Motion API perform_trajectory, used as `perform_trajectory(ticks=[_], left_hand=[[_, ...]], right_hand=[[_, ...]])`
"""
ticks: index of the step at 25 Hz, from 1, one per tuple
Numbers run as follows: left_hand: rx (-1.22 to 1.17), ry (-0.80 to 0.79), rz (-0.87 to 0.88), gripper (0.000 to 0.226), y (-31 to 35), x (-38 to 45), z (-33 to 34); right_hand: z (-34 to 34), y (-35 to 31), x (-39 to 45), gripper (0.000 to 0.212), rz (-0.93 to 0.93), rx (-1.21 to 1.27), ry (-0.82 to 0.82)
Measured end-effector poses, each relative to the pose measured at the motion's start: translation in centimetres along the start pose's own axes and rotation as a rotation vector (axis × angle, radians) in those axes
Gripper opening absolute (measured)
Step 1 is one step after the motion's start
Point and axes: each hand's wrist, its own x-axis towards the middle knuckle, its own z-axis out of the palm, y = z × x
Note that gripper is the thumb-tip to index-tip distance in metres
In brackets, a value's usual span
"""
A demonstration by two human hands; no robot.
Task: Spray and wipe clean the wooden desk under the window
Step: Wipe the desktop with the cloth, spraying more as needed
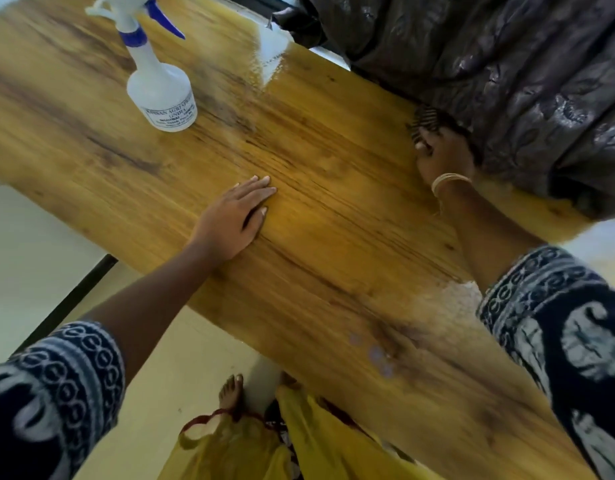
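Nearest the camera, a bare foot (pixel 231 389) is standing on the pale floor (pixel 42 244) beside yellow clothing (pixel 299 441), and two dark patterned sleeves are framing the lower corners of the view. Just beyond them, the wooden bench (pixel 334 258) is stretching diagonally across the scene, its yellow-brown grain streaked with darker bands; a whitish wet patch is showing near the right sleeve, and a few pale spots are sitting on the near part of the board. The left hand (pixel 235 218) is lying flat on the middle of the bench, fingers straight and together, grasping nothing. Farther over, the right hand (pixel 441 157), wearing thin bangles (pixel 450 181) at the wrist, is pressing down on a dark striped cloth (pixel 425 121) at the far edge of the bench, right against a dark glossy curtain (pixel 507 81); whether the fingers are curling around the cloth is hard to tell through the blur. Well apart from both hands, a white spray bottle (pixel 160 88) with a blue trigger is standing upright on the far left part of the bench. Beyond it, a shiny wet strip is glistening near the far edge.
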Motion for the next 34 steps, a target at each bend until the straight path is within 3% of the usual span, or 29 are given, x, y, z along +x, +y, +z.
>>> perform_trajectory(ticks=[2,5,7,9,10,11,15,18,20,22,24,25,27,31,34], left_hand=[[0.006,0.001,0.003,0.042,0.0,0.1,-0.1],[0.026,-0.004,0.010,0.043,0.3,-0.1,0.1],[0.068,-0.028,0.011,0.045,0.5,-0.4,0.1],[0.105,-0.048,0.009,0.046,0.9,-0.7,0.3],[0.122,-0.051,0.001,0.047,1.2,-1.2,0.5],[0.141,-0.049,-0.007,0.047,1.6,-1.7,0.8],[0.175,-0.065,0.030,0.047,3.0,-3.4,1.4],[0.171,-0.052,0.050,0.047,3.2,-4.1,1.5],[0.171,-0.046,0.047,0.047,3.3,-4.1,1.4],[0.179,-0.059,0.052,0.048,3.4,-4.1,1.4],[0.173,-0.092,0.123,0.047,3.8,-4.4,1.5],[0.165,-0.101,0.169,0.047,4.1,-5.0,1.6],[0.160,-0.093,0.207,0.048,5.2,-6.5,2.0],[0.208,-0.107,0.157,0.050,6.6,-8.3,2.6],[0.272,-0.132,0.138,0.053,7.1,-9.2,2.8]], right_hand=[[-0.3,-4.6,-5.2,0.044,-0.226,0.028,0.003],[-0.5,-10.3,-19.5,0.026,-0.670,0.137,-0.038],[-0.8,-11.7,-29.0,0.025,-0.947,0.150,-0.196],[-0.9,-10.2,-30.2,0.028,-1.097,0.132,-0.247],[-0.6,-8.6,-28.3,0.027,-1.084,0.085,-0.202],[-0.6,-7.1,-25.6,0.029,-0.958,0.042,-0.155],[-1.6,-1.2,-15.4,0.040,-0.088,-0.017,0.013],[-1.3,-4.3,-15.3,0.043,0.351,-0.024,0.060],[-0.5,-9.4,-19.3,0.042,0.266,-0.031,0.064],[0.5,-14.2,-26.3,0.037,-0.046,0.007,0.032],[1.0,-15.7,-31.8,0.035,-0.280,0.049,-0.016],[0.9,-14.6,-32.6,0.035,-0.297,0.074,-0.028],[0.0,-10.8,-31.9,0.037,-0.149,0.015,0.032],[-2.5,0.0,-34.0,0.041,0.568,-0.047,0.199],[-2.3,-0.6,-35.1,0.046,0.972,-0.107,0.206]])
